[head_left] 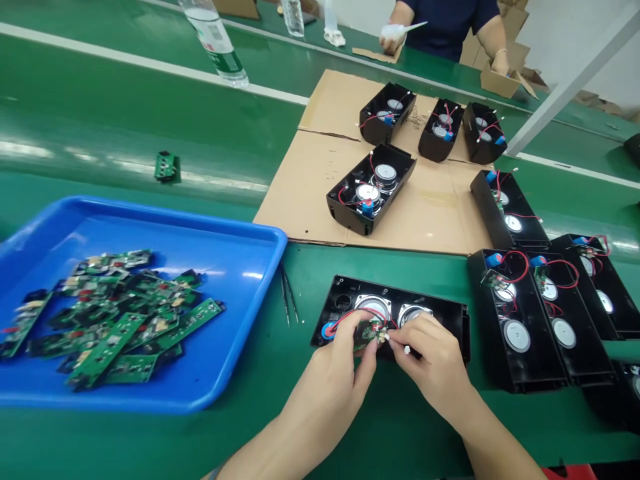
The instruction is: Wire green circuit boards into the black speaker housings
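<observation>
A black speaker housing (pixel 450 313) with two round speaker drivers lies in front of me on the green bench. Over it, my left hand (pixel 345 360) pinches a small green circuit board (pixel 369 333). At the board's right edge, my right hand (pixel 430 353) has its thumb and finger closed on a small white wire connector (pixel 387 337). A second white connector (pixel 407 349) shows just below the right fingers. Red wire and a blue cylindrical part (pixel 329 330) sit at the housing's left end. My fingers partly hide the board and the drivers.
A blue tray (pixel 240 393) heaped with circuit boards (pixel 120 333) stands left, with tweezers (pixel 287 297) beside it. Several speaker housings (pixel 373 187) stand on cardboard (pixel 290 193) and at right. A bottle (pixel 215 43) stands behind. Across the bench, a person's hand holds a white nozzled bottle (pixel 395 31).
</observation>
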{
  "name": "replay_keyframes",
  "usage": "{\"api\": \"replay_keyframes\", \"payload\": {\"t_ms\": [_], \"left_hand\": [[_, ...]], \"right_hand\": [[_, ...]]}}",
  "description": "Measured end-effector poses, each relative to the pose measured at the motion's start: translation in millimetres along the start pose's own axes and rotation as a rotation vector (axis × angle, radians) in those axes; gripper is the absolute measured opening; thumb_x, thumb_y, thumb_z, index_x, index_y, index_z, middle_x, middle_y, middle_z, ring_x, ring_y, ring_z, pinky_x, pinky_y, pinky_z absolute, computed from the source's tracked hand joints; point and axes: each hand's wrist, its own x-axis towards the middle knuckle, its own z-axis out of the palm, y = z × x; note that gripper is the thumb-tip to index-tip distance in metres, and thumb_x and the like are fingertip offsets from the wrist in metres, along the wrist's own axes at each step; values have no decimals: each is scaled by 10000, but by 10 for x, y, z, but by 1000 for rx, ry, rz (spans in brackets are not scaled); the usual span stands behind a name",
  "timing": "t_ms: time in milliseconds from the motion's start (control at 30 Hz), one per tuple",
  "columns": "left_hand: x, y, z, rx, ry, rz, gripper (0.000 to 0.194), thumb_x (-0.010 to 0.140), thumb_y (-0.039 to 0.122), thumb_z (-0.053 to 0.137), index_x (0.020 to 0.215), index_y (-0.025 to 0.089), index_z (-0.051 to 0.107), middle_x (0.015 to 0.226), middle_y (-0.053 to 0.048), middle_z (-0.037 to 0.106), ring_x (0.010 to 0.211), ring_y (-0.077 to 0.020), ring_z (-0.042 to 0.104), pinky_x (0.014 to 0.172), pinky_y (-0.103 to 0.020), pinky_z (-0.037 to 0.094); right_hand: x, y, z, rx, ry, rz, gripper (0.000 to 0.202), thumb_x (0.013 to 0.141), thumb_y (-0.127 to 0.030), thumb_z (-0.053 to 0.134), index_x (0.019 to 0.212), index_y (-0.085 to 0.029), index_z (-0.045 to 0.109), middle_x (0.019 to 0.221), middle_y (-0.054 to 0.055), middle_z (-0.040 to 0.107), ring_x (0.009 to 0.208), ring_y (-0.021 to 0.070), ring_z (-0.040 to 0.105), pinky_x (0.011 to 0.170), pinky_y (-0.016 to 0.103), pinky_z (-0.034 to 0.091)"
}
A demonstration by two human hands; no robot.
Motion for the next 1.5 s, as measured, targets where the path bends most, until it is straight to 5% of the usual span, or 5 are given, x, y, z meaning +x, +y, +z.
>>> {"api": "replay_keyframes", "payload": {"t_ms": [567, 867, 1033, 1333, 1500], "left_hand": [[80, 27, -55, 325, -174, 205, 305, 876, 156, 313, 1117, 149, 500, 753, -88, 724, 607, -252, 683, 515, -295, 471], [103, -19, -91, 191, -186, 244, 264, 862, 143, 362, 1070, 213, 509, 882, -56, 719, 769, -219, 693, 640, -271, 507], [110, -14, -65, 141, -190, 273, 239, 861, 121, 354, 1022, 227, 496, 853, -35, 710, 741, -193, 689, 626, -254, 506], [14, -52, 25, 24, 103, 6, 257, 875, 337, 460, 1107, 225, 464, 812, -47, 749, 672, -234, 729, 506, -264, 525], [-22, -52, 83, 153, 177, 67, 278, 893, 367, 432, 1111, 196, 462, 876, -100, 749, 662, -251, 731, 494, -277, 539]], "right_hand": [[24, -55, -63, -273, -171, -89, 293, 926, -100, 337, 819, -143, 606, 702, 60, 554, 633, 170, 473, 504, 271, 402], [33, -4, -63, 64, -112, 170, 244, 885, -105, 432, 1030, -189, 609, 762, 38, 630, 670, 158, 583, 579, 267, 495], [66, 0, -45, 116, -94, 238, 259, 843, -75, 446, 917, -194, 664, 732, 32, 646, 639, 149, 600, 569, 253, 507], [-34, 42, -165, 206, 84, 270, 137, 849, -182, 573, 833, -215, 705, 741, 18, 695, 613, 149, 653, 566, 240, 553], [-22, -7, -133, 130, 42, 36, 224, 924, -177, 475, 878, -177, 694, 746, 48, 665, 658, 146, 620, 587, 249, 522]]}}
